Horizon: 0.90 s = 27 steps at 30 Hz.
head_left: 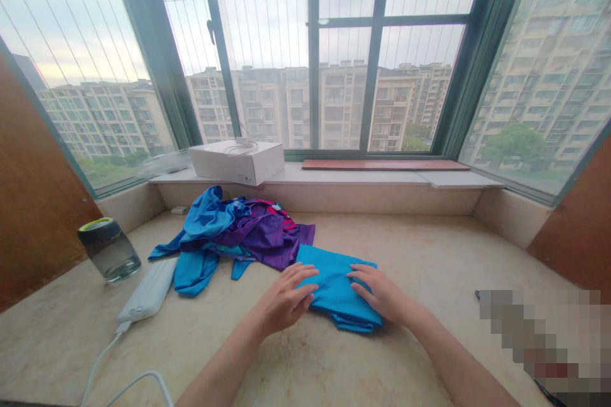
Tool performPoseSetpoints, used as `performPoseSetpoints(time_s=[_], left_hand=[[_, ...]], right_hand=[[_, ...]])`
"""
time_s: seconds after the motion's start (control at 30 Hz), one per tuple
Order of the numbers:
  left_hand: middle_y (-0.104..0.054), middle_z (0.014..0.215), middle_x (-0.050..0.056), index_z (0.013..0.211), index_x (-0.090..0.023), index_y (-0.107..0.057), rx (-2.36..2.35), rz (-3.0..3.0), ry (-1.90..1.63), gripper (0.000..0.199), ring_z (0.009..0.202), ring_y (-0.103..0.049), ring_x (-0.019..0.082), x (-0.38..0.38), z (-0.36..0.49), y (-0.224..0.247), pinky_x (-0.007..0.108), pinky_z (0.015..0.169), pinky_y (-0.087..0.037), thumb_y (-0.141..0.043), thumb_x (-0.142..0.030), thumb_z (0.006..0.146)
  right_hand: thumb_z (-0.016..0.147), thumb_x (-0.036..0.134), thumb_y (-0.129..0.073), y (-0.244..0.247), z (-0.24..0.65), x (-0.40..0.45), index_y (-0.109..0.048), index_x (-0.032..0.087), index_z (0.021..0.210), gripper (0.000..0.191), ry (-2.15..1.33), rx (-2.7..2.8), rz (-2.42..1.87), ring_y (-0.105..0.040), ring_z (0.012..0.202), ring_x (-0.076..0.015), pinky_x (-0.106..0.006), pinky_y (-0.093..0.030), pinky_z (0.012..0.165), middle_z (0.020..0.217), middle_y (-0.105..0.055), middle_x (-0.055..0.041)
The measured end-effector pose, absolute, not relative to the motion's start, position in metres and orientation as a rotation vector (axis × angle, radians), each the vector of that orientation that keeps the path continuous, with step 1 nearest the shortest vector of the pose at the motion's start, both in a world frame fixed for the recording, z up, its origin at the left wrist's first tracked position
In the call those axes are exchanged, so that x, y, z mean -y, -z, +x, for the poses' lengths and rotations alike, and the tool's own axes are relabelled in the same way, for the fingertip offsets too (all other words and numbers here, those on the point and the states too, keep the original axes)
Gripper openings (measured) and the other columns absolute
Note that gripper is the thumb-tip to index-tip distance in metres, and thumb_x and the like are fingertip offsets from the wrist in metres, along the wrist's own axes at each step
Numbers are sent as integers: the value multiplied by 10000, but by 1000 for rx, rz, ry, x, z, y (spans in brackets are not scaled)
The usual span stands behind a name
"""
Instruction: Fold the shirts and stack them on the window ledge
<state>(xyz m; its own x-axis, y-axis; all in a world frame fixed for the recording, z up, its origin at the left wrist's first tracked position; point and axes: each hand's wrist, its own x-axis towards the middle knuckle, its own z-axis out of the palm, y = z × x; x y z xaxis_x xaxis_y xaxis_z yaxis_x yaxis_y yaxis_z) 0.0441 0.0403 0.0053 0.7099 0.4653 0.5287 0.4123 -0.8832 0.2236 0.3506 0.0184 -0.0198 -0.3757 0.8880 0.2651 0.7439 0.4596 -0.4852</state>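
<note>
A bright blue folded garment [334,280] lies flat on the stone sill in front of me, its layers showing at the near edge. My left hand [291,296] is at its left edge, fingers stretched and slightly apart. On the right part of the cloth rests my right hand [375,292], its fingers also extended. Neither hand grips the fabric. Touching or just behind the folded piece is a crumpled heap of blue clothing [207,219] and purple clothing [267,235] with pink and red patterning.
To the left stand a dark-topped water bottle [109,249] and a white power bank [147,292] with a cable [102,356]. A white box [237,162] sits on the window ledge [358,191]. A pixelated patch [539,343] covers something at right.
</note>
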Motion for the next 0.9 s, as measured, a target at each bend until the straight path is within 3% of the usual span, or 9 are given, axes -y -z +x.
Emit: performPoseSetpoints(time_s=[0.4,0.9], left_hand=[[-655,1345,94,1128,-241,-718,-622,2777,-756,273,1299,-551,267,-29,69,2,449,1124,-432,-529,-178,941],[-705,1230,85,1016,-237,-732,-724,2670,-865,239,1247,-594,253,-38,57,6,415,1057,-486,-527,-140,937]], right_hand=[[998,447,-505,22,347,-16,-636,237,1347,428,-361,2242,-1395,-516,1359,-303,-506,-410,1139,1465,-564,-127],[1007,451,-477,22,346,-14,-575,218,1422,486,-377,2308,-1469,-465,1404,-324,-521,-372,1169,1529,-495,-133]])
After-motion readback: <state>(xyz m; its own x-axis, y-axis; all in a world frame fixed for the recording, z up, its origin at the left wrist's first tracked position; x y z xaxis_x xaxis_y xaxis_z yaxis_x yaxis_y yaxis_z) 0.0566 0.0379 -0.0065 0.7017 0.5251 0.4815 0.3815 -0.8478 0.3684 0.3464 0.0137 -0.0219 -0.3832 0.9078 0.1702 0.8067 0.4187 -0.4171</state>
